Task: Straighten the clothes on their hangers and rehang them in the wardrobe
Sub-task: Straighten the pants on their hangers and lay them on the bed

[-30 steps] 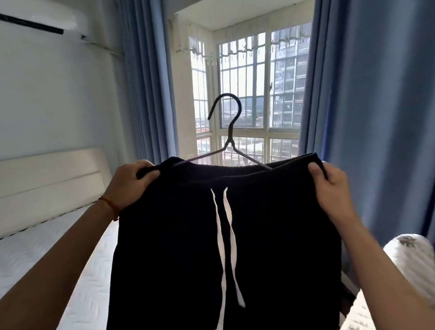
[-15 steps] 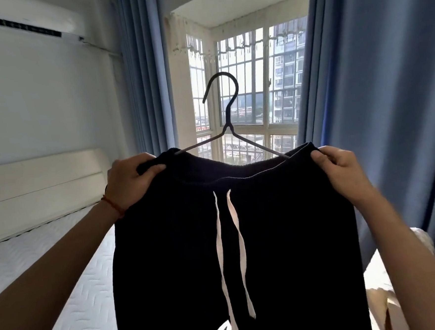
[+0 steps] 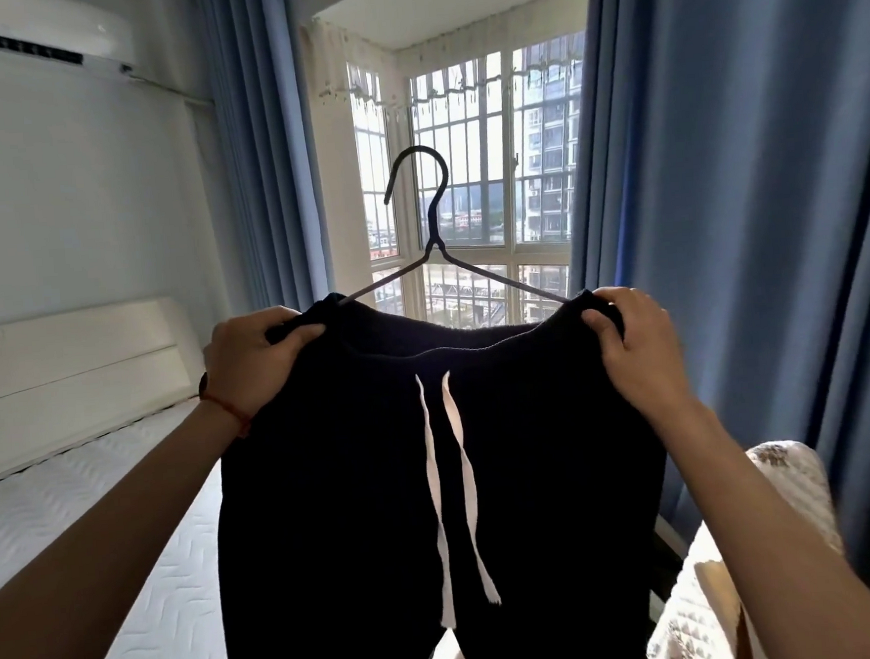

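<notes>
A pair of black shorts (image 3: 341, 490) with two white drawstrings (image 3: 452, 487) hangs in front of me on a thin dark wire hanger (image 3: 429, 237). The hanger's hook points up against the window; its arms run into the waistband at both ends. My left hand (image 3: 255, 362) is closed on the left end of the waistband. My right hand (image 3: 629, 339) is closed on the right end. The waistband sags a little in the middle. The wardrobe is not in view.
A bed with a white quilted mattress (image 3: 75, 509) and a white headboard (image 3: 74, 354) lies at the left. Blue curtains (image 3: 753, 204) frame a barred window (image 3: 479, 187). A patterned white cushion (image 3: 709, 593) sits at the lower right. An air conditioner (image 3: 36, 38) hangs at upper left.
Both hands have raised the shorts and hanger higher; the hook stands more upright and the waistband is stretched wider between my hands.
</notes>
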`<state>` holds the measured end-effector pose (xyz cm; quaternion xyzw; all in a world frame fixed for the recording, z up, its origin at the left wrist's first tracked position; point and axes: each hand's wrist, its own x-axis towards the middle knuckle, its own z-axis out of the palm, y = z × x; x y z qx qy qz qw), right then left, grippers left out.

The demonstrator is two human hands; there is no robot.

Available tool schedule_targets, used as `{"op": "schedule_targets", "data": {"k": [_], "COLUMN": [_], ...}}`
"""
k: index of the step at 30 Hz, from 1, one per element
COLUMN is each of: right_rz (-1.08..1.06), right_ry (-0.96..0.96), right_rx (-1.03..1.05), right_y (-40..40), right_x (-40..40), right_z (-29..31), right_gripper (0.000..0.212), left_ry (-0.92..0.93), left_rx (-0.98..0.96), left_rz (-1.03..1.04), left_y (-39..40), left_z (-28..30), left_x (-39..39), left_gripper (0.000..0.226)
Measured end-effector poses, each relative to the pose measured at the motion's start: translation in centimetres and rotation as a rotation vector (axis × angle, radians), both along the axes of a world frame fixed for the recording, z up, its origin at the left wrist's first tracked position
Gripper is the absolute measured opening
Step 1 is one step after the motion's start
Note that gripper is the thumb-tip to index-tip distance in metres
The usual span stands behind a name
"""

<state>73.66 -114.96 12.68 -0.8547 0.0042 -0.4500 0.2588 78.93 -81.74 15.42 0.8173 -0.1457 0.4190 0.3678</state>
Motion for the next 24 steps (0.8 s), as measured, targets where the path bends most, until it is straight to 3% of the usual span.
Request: {"op": "schedule_targets", "data": {"k": [11,14,18,21,24], "right_rz": [0.089,0.184,0.152,0.089,-0.036], "right_ry": [-0.097,-0.106,-0.124,0.004,0.202], "right_rx": [0.034,0.071,0.254,0.297,0.203], "right_y": [-0.4,-1.2,-2.9,-3.8,-4.0], "right_x": [-0.5,-1.2,-1.0,-0.8,-0.6], "right_z": [0.4,0.1,0.1,0.4,0.0], "right_gripper": [0.017,0.011,0.011,0.019,0.032], "left_ry": [-0.178,-0.201,-0.150,-0.106,-0.063], "left_rx": [0.215,0.194,0.079,0.023,-0.005], "left_rz": [0.085,0.079,0.052,0.020,-0.007], "left_y": [-1.1,-1.2,-2.0,-3.0,-4.0], "left_z": [0.5,0.9,1.3,1.1,0.8], "left_x": [0.5,0.9,1.7,2.1,2.6], "left_gripper": [0.028,0.028,0.028,0.028,0.029]}}
